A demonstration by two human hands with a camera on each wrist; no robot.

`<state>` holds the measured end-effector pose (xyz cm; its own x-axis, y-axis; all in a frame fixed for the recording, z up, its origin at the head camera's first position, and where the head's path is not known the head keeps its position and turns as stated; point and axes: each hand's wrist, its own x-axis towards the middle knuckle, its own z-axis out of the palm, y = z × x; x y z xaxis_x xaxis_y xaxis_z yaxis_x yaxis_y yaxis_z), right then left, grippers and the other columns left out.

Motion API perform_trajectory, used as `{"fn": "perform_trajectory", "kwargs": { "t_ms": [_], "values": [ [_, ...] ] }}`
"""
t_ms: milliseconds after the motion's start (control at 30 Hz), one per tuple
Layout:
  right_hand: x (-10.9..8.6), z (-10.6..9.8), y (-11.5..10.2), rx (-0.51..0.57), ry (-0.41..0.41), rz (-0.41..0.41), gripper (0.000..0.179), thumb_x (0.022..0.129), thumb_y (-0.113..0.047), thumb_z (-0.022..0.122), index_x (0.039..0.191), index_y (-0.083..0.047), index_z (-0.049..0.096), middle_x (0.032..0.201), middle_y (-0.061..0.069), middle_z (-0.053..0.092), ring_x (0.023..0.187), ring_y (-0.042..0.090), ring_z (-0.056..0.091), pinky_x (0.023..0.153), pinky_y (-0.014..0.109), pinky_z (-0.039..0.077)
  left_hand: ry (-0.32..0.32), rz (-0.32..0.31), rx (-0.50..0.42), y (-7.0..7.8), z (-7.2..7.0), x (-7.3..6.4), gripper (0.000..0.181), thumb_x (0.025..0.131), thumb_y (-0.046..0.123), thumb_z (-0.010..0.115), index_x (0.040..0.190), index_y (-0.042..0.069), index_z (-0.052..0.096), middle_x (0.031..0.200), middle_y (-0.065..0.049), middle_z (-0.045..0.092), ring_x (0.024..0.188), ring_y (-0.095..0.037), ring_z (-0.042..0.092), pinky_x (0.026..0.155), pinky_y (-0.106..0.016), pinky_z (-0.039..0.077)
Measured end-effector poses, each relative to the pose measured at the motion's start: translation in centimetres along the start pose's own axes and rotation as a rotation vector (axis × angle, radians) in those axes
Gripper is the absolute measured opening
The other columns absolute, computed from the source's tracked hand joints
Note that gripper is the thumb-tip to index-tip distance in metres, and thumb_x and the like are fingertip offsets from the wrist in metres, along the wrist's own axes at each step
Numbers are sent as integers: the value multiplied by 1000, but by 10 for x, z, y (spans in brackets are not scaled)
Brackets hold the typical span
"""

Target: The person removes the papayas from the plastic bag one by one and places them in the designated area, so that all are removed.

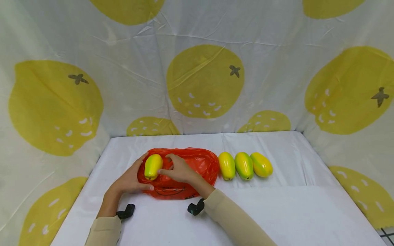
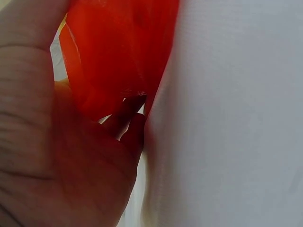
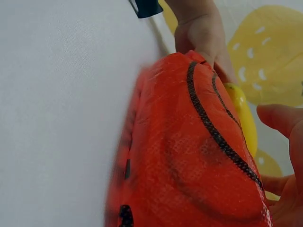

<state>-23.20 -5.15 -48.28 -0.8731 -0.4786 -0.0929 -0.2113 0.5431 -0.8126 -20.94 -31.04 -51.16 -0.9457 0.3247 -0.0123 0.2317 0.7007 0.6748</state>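
Observation:
A red plastic bag (image 1: 200, 164) lies on the white table with its mouth spread open. At its left end sits a yellow-green papaya (image 1: 153, 166), glossy and upright in the head view. My left hand (image 1: 130, 177) holds the bag's left side, thumb at the front and fingers along the far edge. In the left wrist view the red film (image 2: 123, 52) lies against those fingers. My right hand (image 1: 181, 169) is over the bag just right of the papaya, thumb and forefinger spread apart, thumb tip at the fruit's edge. The bag's front wall (image 3: 189, 151) bears black print.
Three more papayas stand in a row right of the bag: one beside its rim (image 1: 227, 166), one in the middle (image 1: 244, 166), and a tilted one (image 1: 261, 164). A lemon-print cloth (image 1: 267, 78) hangs behind the white tabletop (image 1: 277, 212) and at both sides.

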Motion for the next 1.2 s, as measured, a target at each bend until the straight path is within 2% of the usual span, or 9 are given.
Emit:
{"fn": "perform_trajectory", "kwargs": {
  "t_ms": [100,267,433,600,733,967,1200],
  "values": [
    [3,6,-1,-15,9,-4,82,89,-60,72,152,-16,43,145,3,56,106,14,64,92,33,59,2,4,-7,0,0,0,135,65,54,92,167,23,9,168,-16,24,150,-44,31,111,-69,41],
    [5,17,-2,-61,23,-40,84,88,-62,71,153,-16,42,148,0,54,124,16,56,104,36,55,5,10,-9,0,0,0,134,66,53,92,167,23,10,168,-16,24,150,-44,30,111,-69,40],
    [7,27,-5,-30,58,-54,91,86,-63,73,156,-18,36,151,-1,49,132,17,52,110,42,52,8,11,4,1,-1,-1,134,66,54,92,167,22,9,168,-16,24,149,-44,32,111,-69,41],
    [10,35,-10,-20,112,-21,101,83,-67,74,161,-23,26,154,0,43,133,19,51,106,44,54,14,14,3,1,-1,-1,133,66,54,92,167,22,10,168,-16,25,149,-44,33,111,-69,41],
    [12,41,-10,-43,114,-28,104,82,-65,75,163,-24,23,156,0,43,134,19,51,106,41,54,9,10,-6,0,1,-1,133,67,53,92,167,25,9,168,-15,25,149,-43,34,110,-67,43],
    [12,42,-7,-27,104,-70,98,84,-60,75,161,-21,29,151,-1,49,128,16,54,102,35,56,10,5,-3,1,2,-2,132,67,54,92,166,25,10,168,-14,25,149,-43,34,109,-65,46],
    [7,34,-9,-13,100,-64,95,83,-58,77,158,-22,33,148,-2,51,124,15,55,100,35,56,9,-9,-6,3,0,-1,135,65,54,92,167,22,10,168,-14,26,148,-43,34,106,-64,49]
  ]
}}
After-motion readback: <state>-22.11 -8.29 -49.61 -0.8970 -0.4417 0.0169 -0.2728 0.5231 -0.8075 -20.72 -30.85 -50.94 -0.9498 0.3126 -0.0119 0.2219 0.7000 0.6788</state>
